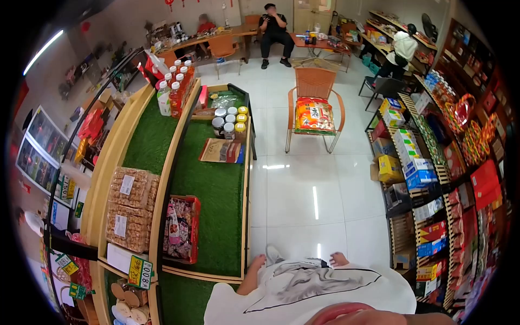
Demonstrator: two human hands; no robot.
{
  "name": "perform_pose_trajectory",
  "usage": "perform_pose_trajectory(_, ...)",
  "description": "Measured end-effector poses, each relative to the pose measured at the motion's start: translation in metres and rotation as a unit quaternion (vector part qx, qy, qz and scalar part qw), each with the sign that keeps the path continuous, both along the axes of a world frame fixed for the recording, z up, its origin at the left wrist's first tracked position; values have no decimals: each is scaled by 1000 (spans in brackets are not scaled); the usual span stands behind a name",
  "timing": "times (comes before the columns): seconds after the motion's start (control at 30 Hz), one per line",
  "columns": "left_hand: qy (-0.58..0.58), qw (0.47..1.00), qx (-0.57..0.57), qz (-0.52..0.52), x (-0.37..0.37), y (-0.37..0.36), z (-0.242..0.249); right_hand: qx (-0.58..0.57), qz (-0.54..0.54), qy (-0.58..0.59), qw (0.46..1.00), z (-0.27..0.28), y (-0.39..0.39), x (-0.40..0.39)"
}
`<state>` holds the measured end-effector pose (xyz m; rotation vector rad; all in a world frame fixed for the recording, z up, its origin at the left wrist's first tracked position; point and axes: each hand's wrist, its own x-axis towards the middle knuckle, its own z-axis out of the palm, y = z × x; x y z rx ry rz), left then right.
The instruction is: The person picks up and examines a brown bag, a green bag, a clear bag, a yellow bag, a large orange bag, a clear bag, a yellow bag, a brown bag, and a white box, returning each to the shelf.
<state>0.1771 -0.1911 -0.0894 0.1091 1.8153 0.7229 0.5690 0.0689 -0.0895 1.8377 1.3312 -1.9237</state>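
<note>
My left hand [259, 262] hangs low beside the display stand's wooden edge, its fingers loosely curled and too small to make out clearly. My right hand [339, 259] is at the other side of my white shirt [319, 284], above the tiled floor, with its fingers apart and nothing in them. On the green-lined stand [216, 216] nearest my left hand are a red basket of wrapped snacks [181, 230], a flat brown packet [222, 151] and several jars [229, 130]. Clear packs of nut-like snacks [129, 225] lie on the upper tier.
Ahead, an orange chair [315, 81] holds a large red and yellow bag [314, 115]. Stocked shelves [417, 179] line the right side. At the back, a person in black [274, 35] sits between tables, and a person in white [402, 47] is by the shelves.
</note>
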Motion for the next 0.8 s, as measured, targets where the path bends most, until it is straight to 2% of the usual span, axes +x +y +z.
perform_pose_trajectory(0.07, -7, 999, 33, 4, -33, 24, -1, 46, -48, 9, 998, 17, 34, -65)
perform_pose_trajectory(0.1, -14, 999, 38, 25, -45, 36, 5, 78, -22, 40, 996, 23, 47, -95)
perform_pose_trajectory(0.2, -33, 994, 78, 68, -81, 71, 32, 76, 32, 76, 994, 58, 81, -187)
perform_pose_trajectory(0.3, -57, 987, 108, 105, -114, 98, 49, 38, 62, 93, 993, 70, 108, -261)
perform_pose_trajectory(0.43, -81, 979, 111, 150, -157, 125, 54, -8, 95, 84, 992, 49, 154, -342)
perform_pose_trajectory(0.5, -62, 979, 123, 152, -182, 130, 9, -35, 113, 125, 985, -21, 194, -370)
perform_pose_trajectory(0.53, -61, 977, 119, 167, -191, 132, 12, -37, 107, 116, 987, 0, 202, -396)
perform_pose_trajectory(0.57, -58, 975, 116, 181, -208, 140, 21, -32, 135, 114, 984, -14, 219, -421)
perform_pose_trajectory(0.63, -16, 949, 151, 277, -228, 161, 60, -28, 183, 62, 981, 8, 247, -487)
perform_pose_trajectory(0.67, -16, 939, 132, 316, -243, 177, 68, -37, 200, 35, 978, 19, 260, -522)
perform_pose_trajectory(0.73, -23, 918, 86, 387, -264, 207, 83, -60, 248, 61, 965, 22, 292, -591)
perform_pose_trajectory(0.8, -24, 916, 111, 385, -292, 240, 95, -10, 279, 136, 951, 11, 315, -658)
